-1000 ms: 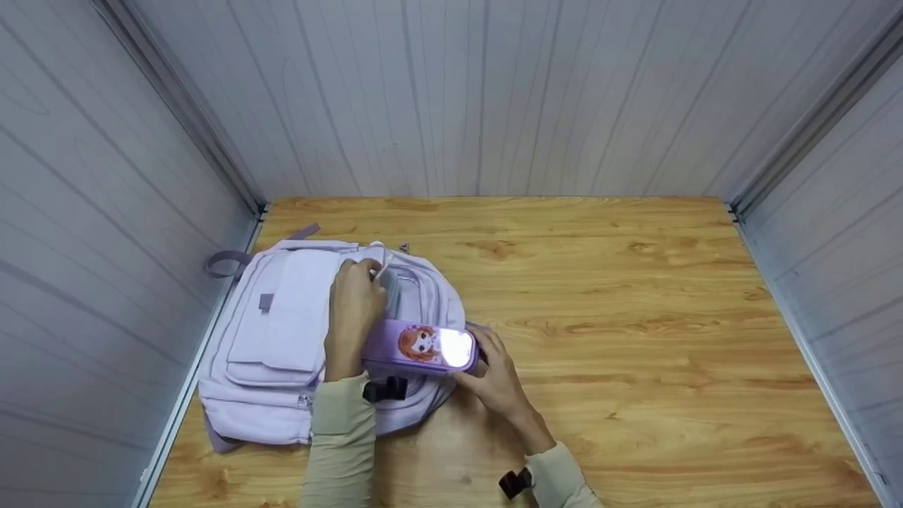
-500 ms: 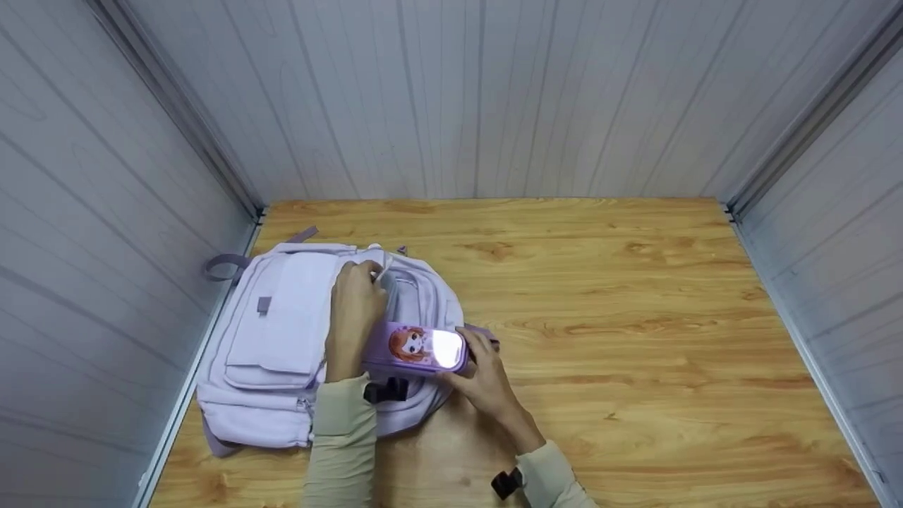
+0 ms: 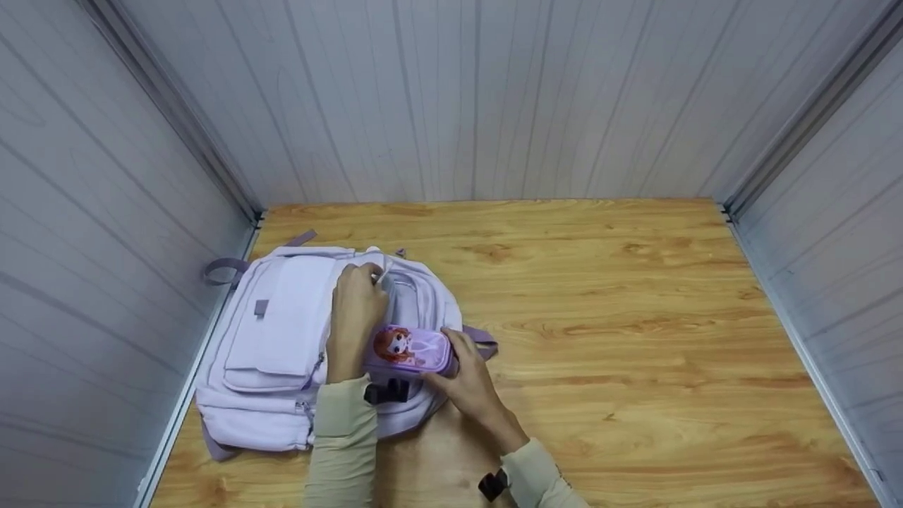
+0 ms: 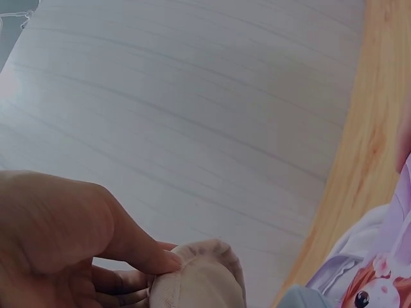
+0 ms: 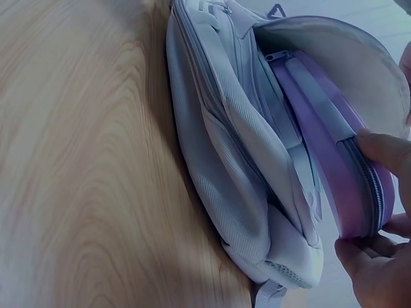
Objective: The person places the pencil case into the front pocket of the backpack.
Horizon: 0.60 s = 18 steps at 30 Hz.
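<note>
Both hands work at the backpack's mouth: the right hand [image 3: 471,381] grips the near end of the purple pencil case [image 3: 413,349], fingers and thumb curled round its edge, while the left hand [image 3: 356,314] pinches the lilac flap of the backpack [image 3: 282,339] and holds it lifted. From the head view the case sits at about 7 o'clock of the desk [image 3: 600,339], resting across the backpack's open top, just right of the left hand. It looks stiff and light, a hard shell with a glossy printed lid that could slip under smooth fingers, so the narrow end and zipped sides seem the surest hold; the backpack is soft ribbed fabric that sags unless held up. The right wrist view shows what the head view hides: the case's zipper edge already partly inside the opening, between the raised flap and inner pocket. The left wrist view adds only the thumb pressing a fold of pale fabric. Farther off, at 12 o'clock, grey panelled walls [image 3: 494,99] enclose the desk.
</note>
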### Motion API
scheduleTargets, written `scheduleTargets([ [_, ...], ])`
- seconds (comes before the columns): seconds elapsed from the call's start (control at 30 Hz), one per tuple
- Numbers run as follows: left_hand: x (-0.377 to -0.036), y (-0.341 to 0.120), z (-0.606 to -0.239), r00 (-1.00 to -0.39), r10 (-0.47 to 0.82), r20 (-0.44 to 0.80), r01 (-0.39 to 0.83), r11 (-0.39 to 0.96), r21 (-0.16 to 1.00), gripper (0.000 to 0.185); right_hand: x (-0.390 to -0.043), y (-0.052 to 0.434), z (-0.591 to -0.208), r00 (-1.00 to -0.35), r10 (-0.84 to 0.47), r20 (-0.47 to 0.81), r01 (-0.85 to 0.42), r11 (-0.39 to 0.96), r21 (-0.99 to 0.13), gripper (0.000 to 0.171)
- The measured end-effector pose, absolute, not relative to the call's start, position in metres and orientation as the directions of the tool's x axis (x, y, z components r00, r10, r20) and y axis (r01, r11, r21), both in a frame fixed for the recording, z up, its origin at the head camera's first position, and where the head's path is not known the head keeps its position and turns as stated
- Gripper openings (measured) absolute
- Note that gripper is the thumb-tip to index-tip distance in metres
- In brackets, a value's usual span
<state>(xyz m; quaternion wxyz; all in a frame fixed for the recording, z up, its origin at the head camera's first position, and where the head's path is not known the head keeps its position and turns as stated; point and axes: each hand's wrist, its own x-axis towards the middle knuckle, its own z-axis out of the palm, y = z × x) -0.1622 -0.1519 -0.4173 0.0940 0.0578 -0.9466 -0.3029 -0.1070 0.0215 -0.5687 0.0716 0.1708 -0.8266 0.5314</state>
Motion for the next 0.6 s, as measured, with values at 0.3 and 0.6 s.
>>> scheduleTargets([
  [0.3, -0.161, -0.15, -0.417, -0.979, -0.163, 0.123, -0.06, 0.805, 0.591, 0.027, -0.107, 0.007, -0.565, -0.931, -0.214, 0.296, -0.359, 0.388, -0.849, 0.077],
  [0.6, -0.16, -0.15, -0.418, -0.973, -0.18, 0.142, -0.062, 0.802, 0.594, 0.028, -0.103, -0.009, -0.566, -0.907, -0.18, 0.381, -0.421, 0.421, -0.803, 0.075],
])
